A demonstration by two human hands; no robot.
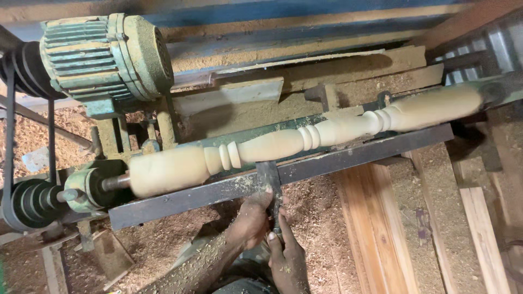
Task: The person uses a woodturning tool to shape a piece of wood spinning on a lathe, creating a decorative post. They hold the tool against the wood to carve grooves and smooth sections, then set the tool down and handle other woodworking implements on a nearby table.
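Across lathe, spindle (305, 139) rising rightward lengthwise.

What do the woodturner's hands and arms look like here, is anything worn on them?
Both hands are bare: no gloves, rings or watch show. The left hand and its forearm are unsleeved and dusted thickly with fine sawdust. The right hand carries lighter specks of sawdust; its arm is out of view.

Sawdust and wood shavings (163, 239) covered the floor. Long wooden planks (376, 228) lay at the right. A green electric motor (103, 54) stood above, dusty, in warm light.
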